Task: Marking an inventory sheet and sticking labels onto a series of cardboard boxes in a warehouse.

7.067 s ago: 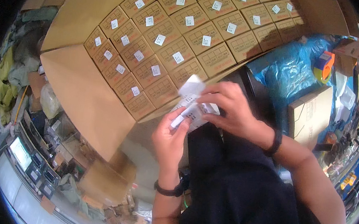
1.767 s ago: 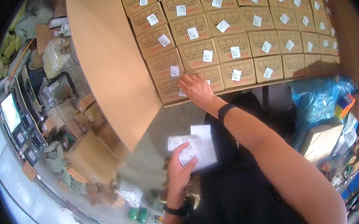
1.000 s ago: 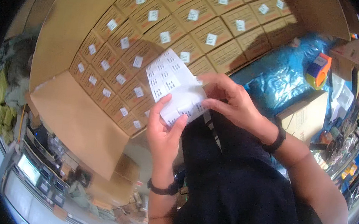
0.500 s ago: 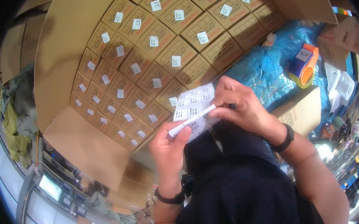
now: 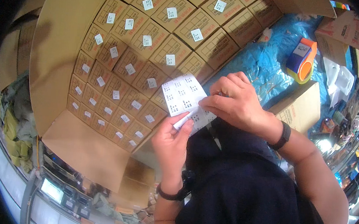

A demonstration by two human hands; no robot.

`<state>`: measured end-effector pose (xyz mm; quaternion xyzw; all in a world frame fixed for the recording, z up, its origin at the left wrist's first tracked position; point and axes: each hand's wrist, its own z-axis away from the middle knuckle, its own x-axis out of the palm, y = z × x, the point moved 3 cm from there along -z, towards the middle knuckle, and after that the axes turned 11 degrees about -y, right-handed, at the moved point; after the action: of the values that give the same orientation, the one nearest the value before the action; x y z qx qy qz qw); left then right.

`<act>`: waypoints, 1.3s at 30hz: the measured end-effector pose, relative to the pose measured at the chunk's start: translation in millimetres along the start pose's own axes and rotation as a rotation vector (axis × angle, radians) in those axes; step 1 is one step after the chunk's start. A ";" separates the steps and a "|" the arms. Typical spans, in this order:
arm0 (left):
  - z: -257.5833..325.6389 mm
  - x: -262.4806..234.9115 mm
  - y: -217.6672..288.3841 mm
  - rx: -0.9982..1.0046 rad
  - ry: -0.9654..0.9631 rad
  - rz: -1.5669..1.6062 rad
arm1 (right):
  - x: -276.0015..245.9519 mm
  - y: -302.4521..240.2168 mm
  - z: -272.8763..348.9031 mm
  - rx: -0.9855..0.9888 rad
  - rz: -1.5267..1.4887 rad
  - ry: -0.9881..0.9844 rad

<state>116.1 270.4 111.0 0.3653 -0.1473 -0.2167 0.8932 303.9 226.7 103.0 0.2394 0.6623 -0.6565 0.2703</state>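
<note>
Both hands meet over a white sheet of labels (image 5: 185, 97), held up just in front of the person's dark shirt (image 5: 245, 190). The left hand (image 5: 171, 143) grips the sheet from below, thumb and fingers closed on its lower edge, where the paper curls into a small roll. The right hand (image 5: 233, 102) comes onto the sheet from the right side, its fingertips pinched on the right edge of the sheet as if on a single label; whether one label is already lifted I cannot tell. Each wrist wears a dark band.

Beyond the sheet, up and to its left, stands a big open cardboard carton (image 5: 61, 50) packed with rows of small brown boxes (image 5: 152, 37), most of them carrying a small white sticker on top. The boxes nearest the sheet, at the row's right end, look bare. To the right of the sheet lies crumpled blue plastic sheeting (image 5: 273, 64), and on it, further right and higher, an orange and blue tape dispenser (image 5: 301, 61). Just right of the right hand's wrist sits a closed cardboard box (image 5: 301, 107). Well below the sheet and to the left, near the floor, are more cartons and a small lit screen (image 5: 52, 189).
</note>
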 end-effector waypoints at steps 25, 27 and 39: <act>21.2 -67.6 -53.5 -0.031 0.070 0.050 | 35.0 -33.4 13.3 -0.173 -0.074 -0.254; 25.2 -71.5 -53.7 -0.034 0.072 0.055 | 26.8 -30.1 -1.9 0.205 -0.488 -0.072; 30.0 -63.6 -50.4 -0.096 0.003 0.011 | 66.9 -62.3 2.3 -0.174 0.077 -0.227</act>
<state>34.5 252.0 88.9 0.3214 -0.1375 -0.2179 0.9112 212.7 220.4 104.1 0.1647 0.6721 -0.6086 0.3881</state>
